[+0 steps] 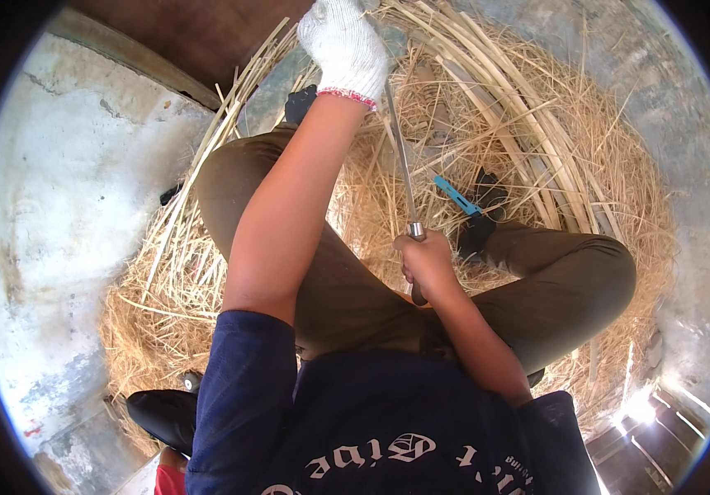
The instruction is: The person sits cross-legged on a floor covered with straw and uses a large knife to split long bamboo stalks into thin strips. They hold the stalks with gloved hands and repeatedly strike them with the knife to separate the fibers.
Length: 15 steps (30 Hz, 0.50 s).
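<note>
My right hand is closed around the dark handle of a knife, in front of my lap. Its long, narrow blade points away from me, past the shiny metal collar above my fist. My left hand, in a white knitted glove with a red-edged cuff, reaches far forward to the top edge. Its fingers look curled, but what they hold is hidden. Close to the glove, several long pale split strips, like bamboo, spread to the right. The blade's far end lies near the gloved wrist.
Fine straw-coloured shavings cover the floor around my crossed legs. A blue strap-like piece sits by my right foot. More split strips lie left of my knee. A stained wall stands at left; another person's red clothing shows lower left.
</note>
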### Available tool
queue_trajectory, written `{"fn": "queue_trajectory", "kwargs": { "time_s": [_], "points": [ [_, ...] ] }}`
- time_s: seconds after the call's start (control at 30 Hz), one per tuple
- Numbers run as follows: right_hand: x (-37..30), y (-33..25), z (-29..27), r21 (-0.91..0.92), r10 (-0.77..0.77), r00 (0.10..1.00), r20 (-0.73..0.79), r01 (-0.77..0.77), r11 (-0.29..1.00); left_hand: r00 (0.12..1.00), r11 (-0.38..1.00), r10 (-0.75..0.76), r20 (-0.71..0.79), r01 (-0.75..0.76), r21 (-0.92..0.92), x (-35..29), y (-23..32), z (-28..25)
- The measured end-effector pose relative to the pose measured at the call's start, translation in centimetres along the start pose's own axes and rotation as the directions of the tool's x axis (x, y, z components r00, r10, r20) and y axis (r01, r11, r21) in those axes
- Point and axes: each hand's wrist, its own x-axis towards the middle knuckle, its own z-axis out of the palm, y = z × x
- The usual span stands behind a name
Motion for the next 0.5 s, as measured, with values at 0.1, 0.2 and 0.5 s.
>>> {"fn": "queue_trajectory", "kwargs": {
  "time_s": [0.1, 0.2, 0.5],
  "points": [
    [-0.3, 0.0, 0.1, -0.082, -0.144, 0.988, -0.055, 0.139, 0.987, 0.998, 0.999, 0.032, 0.06, -0.029, -0.041, -0.2, -0.1, 0.4],
    [0.3, 0.4, -0.2, -0.06, -0.124, 0.992, -0.025, 0.122, 0.991, 0.998, 0.987, 0.055, 0.012, -0.056, 0.148, -0.2, 0.0, 0.0],
    [0.8, 0.4, -0.9, -0.178, -0.244, 0.966, -0.09, 0.225, 0.958, 0.996, 0.972, 0.093, 0.009, -0.093, 0.216, -0.1, 0.2, -0.1]
  ]
}}
